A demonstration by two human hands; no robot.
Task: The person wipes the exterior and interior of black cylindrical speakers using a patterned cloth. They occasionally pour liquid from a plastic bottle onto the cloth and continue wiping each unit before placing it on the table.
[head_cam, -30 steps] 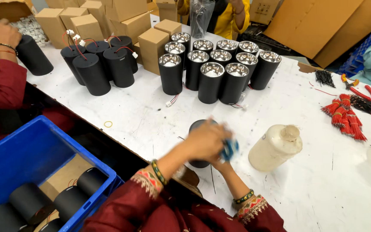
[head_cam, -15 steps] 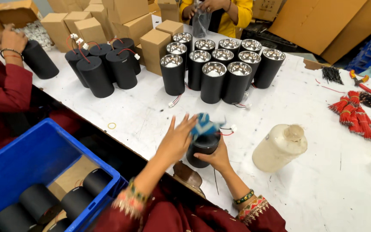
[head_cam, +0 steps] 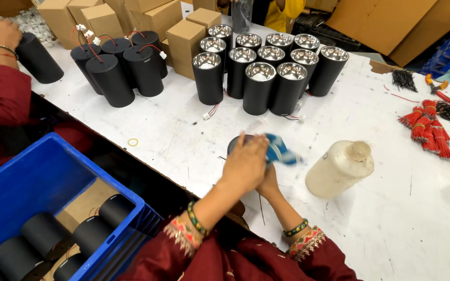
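A black cylinder housing [head_cam: 234, 144] stands near the table's front edge, mostly hidden by my hands. My left hand [head_cam: 246, 162] lies over its top and presses a blue cloth [head_cam: 280, 151] against it; the cloth sticks out to the right. My right hand [head_cam: 270, 183] is tucked under the left and grips the cylinder's side from the near side. Both sleeves are dark red with bangles at the wrists.
A white plastic bottle [head_cam: 339, 169] lies right of my hands. Open black cylinders [head_cam: 266, 73] and wired ones [head_cam: 121, 67] stand behind, before cardboard boxes [head_cam: 186, 39]. Red wire bundles [head_cam: 425, 125] and pliers [head_cam: 446, 96] lie right. A blue crate [head_cam: 37, 177] sits lower left. A co-worker's hand [head_cam: 1, 34] is far left.
My left hand, spread open beside the cylinder half a second ago, has come down over its top. The blue cloth has shifted from the top to the right side.
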